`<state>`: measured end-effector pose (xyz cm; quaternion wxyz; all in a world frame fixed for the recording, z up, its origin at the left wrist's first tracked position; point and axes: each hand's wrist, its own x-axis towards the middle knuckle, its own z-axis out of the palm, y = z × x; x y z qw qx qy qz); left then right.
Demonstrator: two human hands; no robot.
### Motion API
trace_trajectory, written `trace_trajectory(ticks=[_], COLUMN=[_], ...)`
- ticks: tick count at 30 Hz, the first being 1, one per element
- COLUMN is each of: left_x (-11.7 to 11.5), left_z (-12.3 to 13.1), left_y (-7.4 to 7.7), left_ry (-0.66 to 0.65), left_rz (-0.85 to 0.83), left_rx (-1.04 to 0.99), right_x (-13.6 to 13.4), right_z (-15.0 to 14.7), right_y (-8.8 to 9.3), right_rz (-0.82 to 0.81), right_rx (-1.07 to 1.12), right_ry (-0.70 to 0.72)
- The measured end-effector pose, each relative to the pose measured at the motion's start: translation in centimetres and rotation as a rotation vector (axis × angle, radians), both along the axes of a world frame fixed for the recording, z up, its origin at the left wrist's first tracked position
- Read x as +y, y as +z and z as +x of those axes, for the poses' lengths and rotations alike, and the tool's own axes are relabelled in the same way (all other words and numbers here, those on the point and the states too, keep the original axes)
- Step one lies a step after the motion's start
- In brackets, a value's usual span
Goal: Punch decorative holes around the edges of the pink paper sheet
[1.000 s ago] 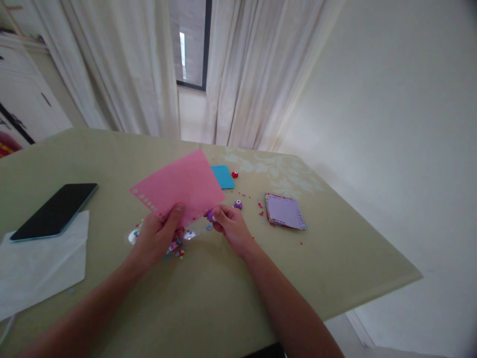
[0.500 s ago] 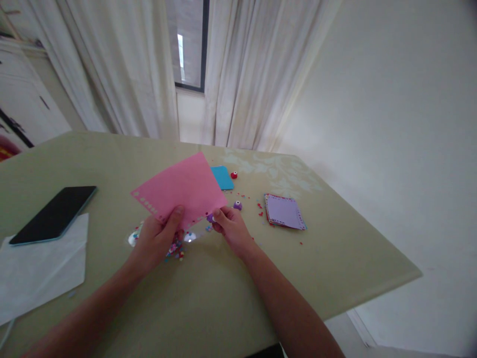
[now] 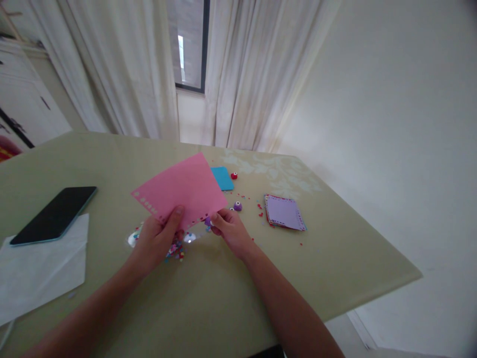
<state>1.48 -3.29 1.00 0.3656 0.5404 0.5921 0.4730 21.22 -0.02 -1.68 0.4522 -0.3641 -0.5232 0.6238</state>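
Though in fingers (image 3: 175,218), paper (image 3: 186,185) (upper edge (image 3: 167,175) free)

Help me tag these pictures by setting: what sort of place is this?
Probably a room in a home, though the picture can't confirm that. Long pale curtains hang by a window, white cabinet-like furniture stands at the left, and the table has a leafy pattern.

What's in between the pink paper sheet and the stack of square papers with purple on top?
In the head view, the right hand, a small rounded purple-and-white gadget and scattered tiny red bits are between them.
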Motion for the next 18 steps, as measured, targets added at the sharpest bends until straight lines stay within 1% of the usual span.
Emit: trace_trajectory(ticks=[3,7,11,14,18], left_x=[0.02,0.01,0.01,0.03,0.02], left_z=[0.06,0.07,-0.13,-0.17,-0.07], left_y=[-0.07,0.08,0.06,0.10,0.14], left_ry=[0.009,0.015,0.000,0.004,-0.009], left_rz=[-0.007,-0.016,-0.001,0.010,-0.006], left_rx=[-0.013,0.007,0.037,0.042,0.030], right_x=[0.14,0.19,0.01,-0.05,-0.01], right_z=[0.06,0.18,0.27,0.22,0.06], right_y=[-0.14,0.12,0.33,0.14,-0.07], right_rz=[0.003,0.013,0.008,0.011,-0.025], right_rx=[-0.011,-0.005,0.008,0.024,0.052], right_ry=[-0.016,-0.039,0.019,0.061,0.036])
